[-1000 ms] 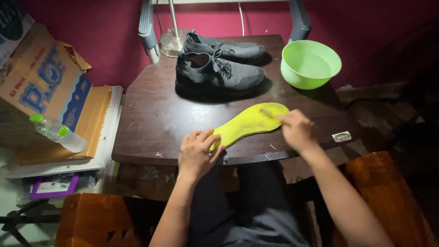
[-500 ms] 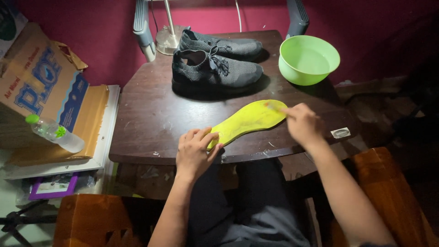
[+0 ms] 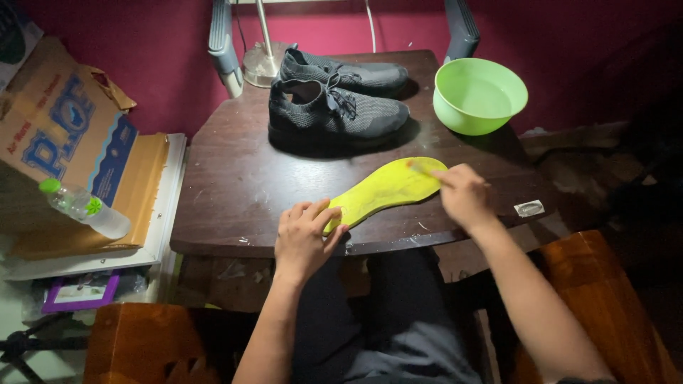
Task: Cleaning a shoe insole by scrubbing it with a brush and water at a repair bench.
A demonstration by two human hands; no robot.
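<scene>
Both hands (image 3: 306, 238) (image 3: 462, 195) press one yellow insole (image 3: 388, 190) near two shoes (image 3: 334, 110).

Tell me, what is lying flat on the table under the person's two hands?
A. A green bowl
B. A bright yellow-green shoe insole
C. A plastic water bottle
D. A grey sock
B: the left hand presses down the heel end of a yellow-green insole on the dark table, while the right hand works at its toe end; the green bowl stands apart at the back.
</scene>
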